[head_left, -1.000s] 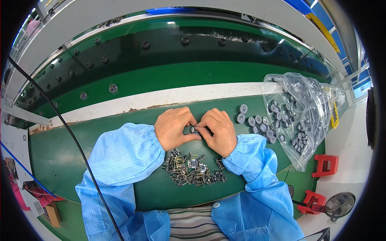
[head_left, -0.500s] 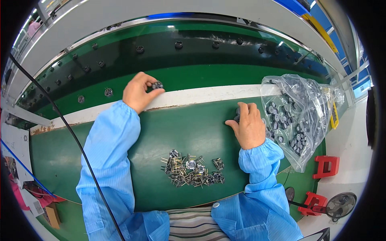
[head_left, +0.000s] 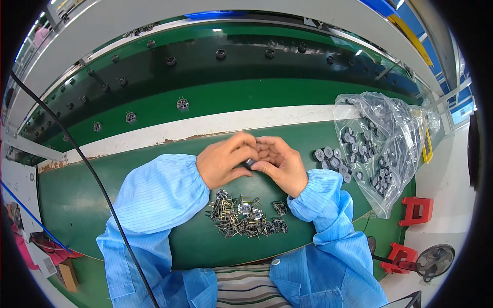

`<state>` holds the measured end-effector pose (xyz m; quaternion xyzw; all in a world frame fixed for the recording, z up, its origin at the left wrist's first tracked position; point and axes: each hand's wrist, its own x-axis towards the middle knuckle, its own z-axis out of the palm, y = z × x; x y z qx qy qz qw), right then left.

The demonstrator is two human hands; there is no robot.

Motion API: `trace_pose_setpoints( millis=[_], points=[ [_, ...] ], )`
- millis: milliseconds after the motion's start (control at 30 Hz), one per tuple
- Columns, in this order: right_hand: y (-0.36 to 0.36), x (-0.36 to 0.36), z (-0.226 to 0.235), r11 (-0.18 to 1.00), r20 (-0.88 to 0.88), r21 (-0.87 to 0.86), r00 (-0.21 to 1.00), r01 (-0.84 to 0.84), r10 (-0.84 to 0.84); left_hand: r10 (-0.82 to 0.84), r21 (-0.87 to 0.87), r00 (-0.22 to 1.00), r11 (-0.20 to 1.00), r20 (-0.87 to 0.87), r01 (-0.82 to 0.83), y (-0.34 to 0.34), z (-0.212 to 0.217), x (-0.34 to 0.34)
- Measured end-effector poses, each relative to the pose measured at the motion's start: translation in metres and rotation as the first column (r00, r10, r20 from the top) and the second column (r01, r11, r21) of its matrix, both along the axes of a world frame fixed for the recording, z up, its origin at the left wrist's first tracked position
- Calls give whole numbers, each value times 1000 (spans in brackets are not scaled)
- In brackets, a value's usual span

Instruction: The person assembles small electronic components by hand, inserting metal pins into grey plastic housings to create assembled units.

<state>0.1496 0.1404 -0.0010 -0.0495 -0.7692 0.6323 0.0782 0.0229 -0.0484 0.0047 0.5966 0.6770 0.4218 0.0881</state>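
My left hand (head_left: 226,160) and my right hand (head_left: 283,167) meet over the middle of the green bench. Between their fingertips is a small dark grey round cap (head_left: 248,163), mostly covered by the fingers. Both hands are closed around it, thumbs low and fingers curled over the top. Just below them lies a pile of small round circuit boards with metal pins (head_left: 241,218). One such board (head_left: 279,207) sits a little apart, near my right sleeve. Right of my right hand stands a cluster of loose grey round caps (head_left: 328,158).
A clear plastic bag (head_left: 382,149) of grey caps lies at the right. Beyond the white ledge (head_left: 287,114), a green-and-black conveyor belt (head_left: 246,90) carries spaced round parts, among them a pinned board (head_left: 183,104). A black cable (head_left: 82,154) crosses the left side.
My left hand has let go of a round pinned board, now on the belt, and come back to the middle. My right hand has moved left from beside the bag, leaving several caps there.
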Motion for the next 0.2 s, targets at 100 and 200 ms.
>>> trace_pose_setpoints(
  millis=[100,200],
  points=[
    [2,0,1,967,73,-256,997,-7,27,33,-17,996,999,-85,-34,-5,-2,1],
    [47,1,38,773,342,482,901,-413,269,118,-137,967,979,-227,-152,-8,-5,-11]
  ],
)
